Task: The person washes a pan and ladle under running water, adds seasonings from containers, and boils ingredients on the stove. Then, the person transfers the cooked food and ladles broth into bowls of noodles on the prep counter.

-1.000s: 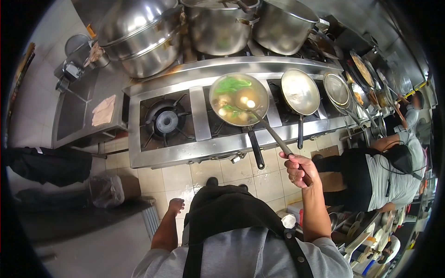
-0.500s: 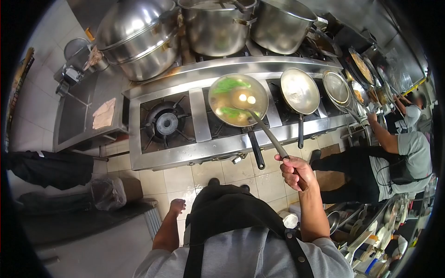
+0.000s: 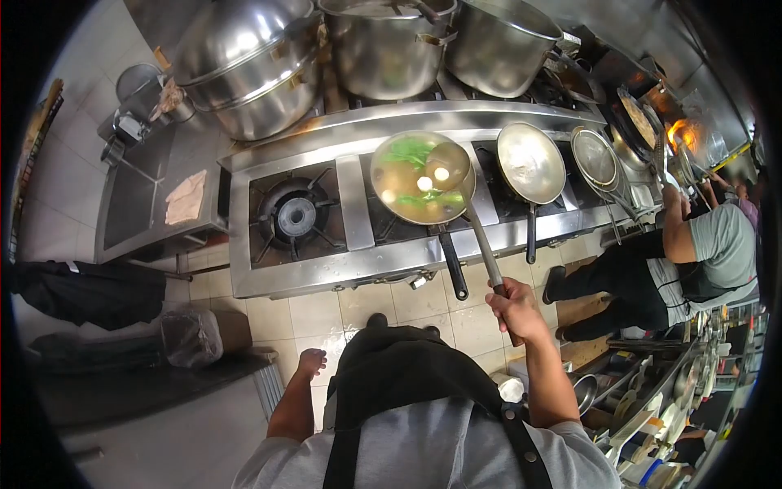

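My right hand is closed round the dark handle of a long ladle. The ladle's bowl sits in the right part of a pan of broth with green leaves and pale round pieces. This pan rests on a burner, its black handle pointing toward me, untouched. My left hand hangs low beside my apron, fingers loosely curled and apart, holding nothing. An empty-looking pan stands on the burner to the right.
Large steel pots line the back. A bare burner is at the left, beside a steel counter with a pinkish cloth. Strainers lie at the right. A co-worker stands at the far right, near flames.
The ladle's bowl has shifted right in the pan, and my right hand has moved slightly left and down. The co-worker has moved toward the far stove, where flames now show.
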{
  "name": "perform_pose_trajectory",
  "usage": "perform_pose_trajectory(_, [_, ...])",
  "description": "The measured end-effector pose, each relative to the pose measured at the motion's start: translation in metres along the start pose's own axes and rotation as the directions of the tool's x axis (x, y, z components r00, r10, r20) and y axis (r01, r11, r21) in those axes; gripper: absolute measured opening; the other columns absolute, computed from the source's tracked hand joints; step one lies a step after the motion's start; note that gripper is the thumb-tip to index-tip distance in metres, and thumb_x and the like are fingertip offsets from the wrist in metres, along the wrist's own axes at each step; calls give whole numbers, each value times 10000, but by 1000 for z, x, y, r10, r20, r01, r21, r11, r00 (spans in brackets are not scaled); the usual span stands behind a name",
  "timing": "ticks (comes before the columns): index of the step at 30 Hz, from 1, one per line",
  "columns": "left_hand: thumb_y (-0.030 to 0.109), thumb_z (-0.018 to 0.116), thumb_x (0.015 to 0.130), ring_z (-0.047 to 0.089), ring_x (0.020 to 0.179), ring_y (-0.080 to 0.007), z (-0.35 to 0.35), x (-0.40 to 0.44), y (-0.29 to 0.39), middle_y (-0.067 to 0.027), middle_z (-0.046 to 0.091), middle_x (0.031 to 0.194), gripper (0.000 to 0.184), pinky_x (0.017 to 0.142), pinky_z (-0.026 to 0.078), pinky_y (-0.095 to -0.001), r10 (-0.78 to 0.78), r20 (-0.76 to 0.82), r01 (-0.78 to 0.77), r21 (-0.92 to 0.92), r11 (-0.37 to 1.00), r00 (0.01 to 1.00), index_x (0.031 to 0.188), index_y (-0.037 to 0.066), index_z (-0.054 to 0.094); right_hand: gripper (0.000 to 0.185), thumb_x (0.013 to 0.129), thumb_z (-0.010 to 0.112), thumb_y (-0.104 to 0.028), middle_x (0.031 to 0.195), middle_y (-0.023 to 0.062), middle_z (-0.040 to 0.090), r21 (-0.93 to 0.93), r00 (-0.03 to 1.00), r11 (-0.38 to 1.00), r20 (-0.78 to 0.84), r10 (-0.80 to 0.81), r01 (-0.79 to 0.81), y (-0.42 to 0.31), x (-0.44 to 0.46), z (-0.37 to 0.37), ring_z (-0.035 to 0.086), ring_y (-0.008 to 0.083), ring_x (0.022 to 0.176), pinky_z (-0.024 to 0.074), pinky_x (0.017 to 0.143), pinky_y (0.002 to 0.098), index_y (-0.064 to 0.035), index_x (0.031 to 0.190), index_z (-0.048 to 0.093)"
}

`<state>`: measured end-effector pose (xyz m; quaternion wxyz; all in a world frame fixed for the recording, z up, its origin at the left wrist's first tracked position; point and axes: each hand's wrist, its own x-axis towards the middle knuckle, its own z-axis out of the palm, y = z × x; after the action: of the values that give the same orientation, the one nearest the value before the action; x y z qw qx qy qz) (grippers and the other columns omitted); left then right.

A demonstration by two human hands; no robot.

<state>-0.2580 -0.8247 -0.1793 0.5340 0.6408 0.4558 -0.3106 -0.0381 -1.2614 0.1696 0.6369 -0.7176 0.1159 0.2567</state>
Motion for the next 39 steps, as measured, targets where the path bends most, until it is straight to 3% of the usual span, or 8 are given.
perform_pose_trajectory(2, [264,604,829,583,618,-170,-1,1,2,-39,631,789,275,517,450,-361,-4,-1,4,12,1000,1000,1044,91,602,133,841,636,-88,580,24,502,-485,987,871,-90,-132,72,2,-2,1,458,116,371,367,363,272,-4,890,544])
perform_pose_trajectory(3, [265,606,829,585,619,-170,-1,2,4,-42,634,795,283,518,451,-359,-8,-2,8,23,1000,1000,1052,91,601,191,820,632,-122,592,91,511,-797,916,576,-75,-395,183,10,0,0,554,207,488,446,509,363,27,904,546])
perform_pose_trajectory(6, [264,605,830,585,621,-173,-2,3,7,-48,636,804,286,525,453,-365,-12,-2,12,14,1000,1000,1056,89,598,149,819,620,-94,579,81,484,-903,836,406,-110,-538,143,26,4,2,541,203,501,462,546,369,11,821,514])
perform_pose_trajectory(12, [272,594,863,598,673,-195,1,3,11,-54,647,840,279,578,469,-396,-41,20,40,16,999,999,1081,98,600,118,828,627,-53,575,17,479,-163,998,986,-45,-54,46,4,-9,7,449,102,409,403,388,274,-11,796,521])
perform_pose_trajectory(25, [275,590,846,618,692,-204,5,-2,5,-63,651,860,298,572,474,-401,-26,8,26,10,1000,1000,1075,83,599,71,850,608,-64,584,24,504,35,994,998,102,43,-47,15,7,12,429,86,368,336,342,235,-2,853,575])
perform_pose_trajectory(30, [278,590,843,607,666,-191,7,-2,1,-62,647,846,300,556,469,-384,-36,3,36,-12,999,999,1070,83,603,208,896,545,-80,575,11,468,507,947,818,294,134,-273,-3,7,-1,380,79,351,289,320,204,32,1070,567])
perform_pose_trajectory(35, [281,589,843,606,662,-185,9,-6,4,-58,646,840,300,549,465,-381,-29,-19,29,-11,1000,999,1069,85,607,205,896,547,-70,574,15,469,480,955,846,276,107,-234,-9,6,-6,392,79,360,314,330,208,33,1073,562])
perform_pose_trajectory(39, [284,588,848,607,662,-186,10,-5,2,-55,649,841,295,549,466,-379,-33,-6,33,-20,999,999,1063,84,611,169,861,611,-81,576,23,484,-35,997,999,82,6,-3,4,9,0,432,95,382,355,356,244,21,987,565])
